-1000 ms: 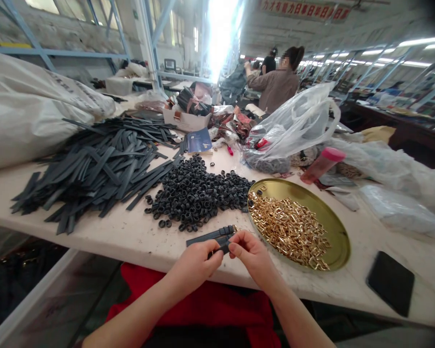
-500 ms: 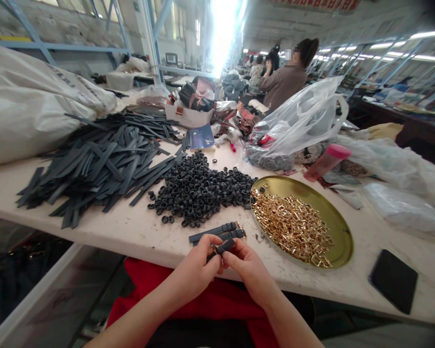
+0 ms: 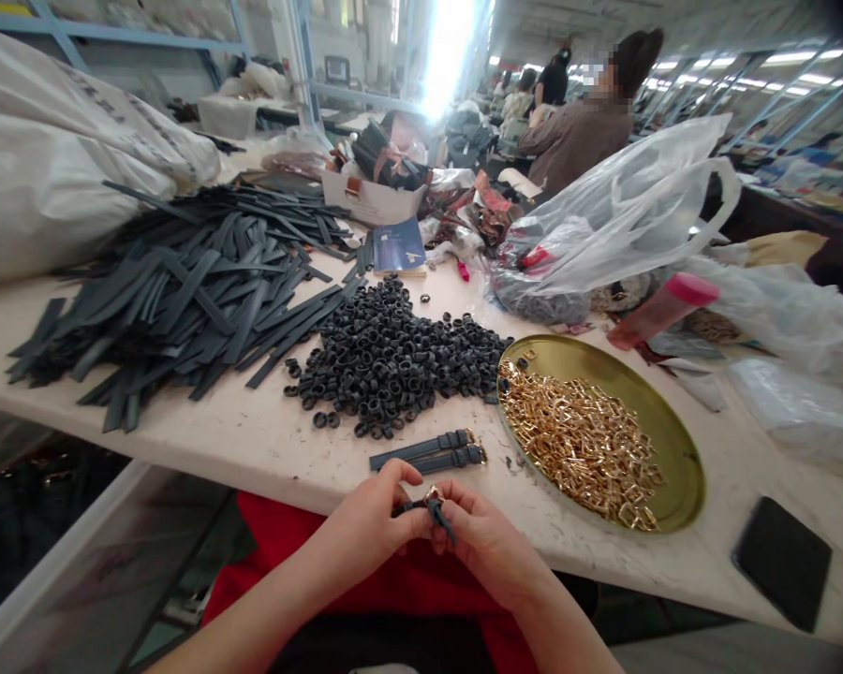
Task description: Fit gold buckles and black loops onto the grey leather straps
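Between my two hands, at the table's front edge, is a dark grey strap [image 3: 436, 517] with a gold buckle [image 3: 433, 494] showing at its top. My left hand [image 3: 386, 510] pinches the strap's left part. The strap's other part is gripped by the fingers of my right hand [image 3: 474, 524]; much of it is hidden by the fingers. Just beyond my hands lie two finished-looking straps [image 3: 428, 452] side by side, gold buckles at their right ends. Behind them is a heap of small dark loops [image 3: 386, 365]. A round gold tray [image 3: 685, 468] on the right holds many gold buckles [image 3: 583, 435].
A large pile of dark strips [image 3: 203, 290] covers the left of the table. A black phone [image 3: 783, 562] lies near the right edge. Farther back are a blue booklet [image 3: 399, 247], a pink-capped bottle [image 3: 664, 309] and a clear plastic bag [image 3: 618, 215]. A person [image 3: 583, 140] sits beyond.
The strap in my hands has turned, and its gold buckle now shows more plainly at the top. My hands have shifted slightly down, and the camera view has moved a little.
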The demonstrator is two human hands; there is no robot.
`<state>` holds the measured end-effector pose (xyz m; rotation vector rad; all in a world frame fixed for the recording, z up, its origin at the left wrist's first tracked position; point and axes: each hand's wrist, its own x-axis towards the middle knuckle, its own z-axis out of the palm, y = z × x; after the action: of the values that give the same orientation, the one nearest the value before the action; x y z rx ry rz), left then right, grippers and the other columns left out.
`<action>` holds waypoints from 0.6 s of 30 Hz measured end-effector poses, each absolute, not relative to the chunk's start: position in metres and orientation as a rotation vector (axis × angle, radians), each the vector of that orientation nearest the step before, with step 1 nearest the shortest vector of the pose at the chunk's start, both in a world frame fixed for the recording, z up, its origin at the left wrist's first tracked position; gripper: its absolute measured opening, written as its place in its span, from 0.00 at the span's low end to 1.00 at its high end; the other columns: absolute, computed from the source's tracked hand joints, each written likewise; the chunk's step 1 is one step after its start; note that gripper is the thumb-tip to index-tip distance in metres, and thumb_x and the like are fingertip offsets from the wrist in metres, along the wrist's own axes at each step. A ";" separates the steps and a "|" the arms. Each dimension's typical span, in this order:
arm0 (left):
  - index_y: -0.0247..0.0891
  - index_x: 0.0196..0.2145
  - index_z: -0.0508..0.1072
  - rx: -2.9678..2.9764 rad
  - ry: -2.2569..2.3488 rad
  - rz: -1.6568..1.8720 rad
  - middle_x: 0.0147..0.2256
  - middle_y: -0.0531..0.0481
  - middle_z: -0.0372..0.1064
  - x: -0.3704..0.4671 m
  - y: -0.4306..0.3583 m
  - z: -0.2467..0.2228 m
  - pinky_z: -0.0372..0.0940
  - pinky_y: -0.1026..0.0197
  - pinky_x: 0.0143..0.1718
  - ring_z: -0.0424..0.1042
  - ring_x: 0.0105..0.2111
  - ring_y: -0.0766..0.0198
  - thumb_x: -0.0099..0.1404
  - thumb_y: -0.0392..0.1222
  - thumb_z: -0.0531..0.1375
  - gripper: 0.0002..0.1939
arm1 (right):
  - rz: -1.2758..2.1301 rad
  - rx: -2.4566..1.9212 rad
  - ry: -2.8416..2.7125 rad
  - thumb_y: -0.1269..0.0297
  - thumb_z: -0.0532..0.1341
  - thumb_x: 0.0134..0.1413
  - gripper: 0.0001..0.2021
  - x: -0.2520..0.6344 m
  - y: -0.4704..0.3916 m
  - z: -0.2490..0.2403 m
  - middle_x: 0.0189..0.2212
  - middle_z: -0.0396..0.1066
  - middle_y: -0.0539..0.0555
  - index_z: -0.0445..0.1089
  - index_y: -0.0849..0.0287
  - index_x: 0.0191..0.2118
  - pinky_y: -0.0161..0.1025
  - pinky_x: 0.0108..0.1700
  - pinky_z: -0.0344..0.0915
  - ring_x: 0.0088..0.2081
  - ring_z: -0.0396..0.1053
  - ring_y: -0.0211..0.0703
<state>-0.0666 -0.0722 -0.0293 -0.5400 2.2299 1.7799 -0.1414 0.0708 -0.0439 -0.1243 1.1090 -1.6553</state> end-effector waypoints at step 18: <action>0.33 0.28 0.65 -0.563 1.753 2.074 0.25 0.52 0.69 -0.061 -0.060 -0.024 0.59 0.67 0.25 0.67 0.21 0.69 0.51 0.42 0.58 0.09 | -1.642 -0.348 1.798 0.56 0.61 0.44 0.15 -0.136 0.081 -0.047 0.21 0.59 0.44 0.60 0.56 0.36 0.32 0.25 0.57 0.22 0.58 0.33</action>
<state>-0.0605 -0.0603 -0.0244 -0.5625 1.7529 2.0738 -0.1356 0.0814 -0.0473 -0.3479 1.7983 -1.6421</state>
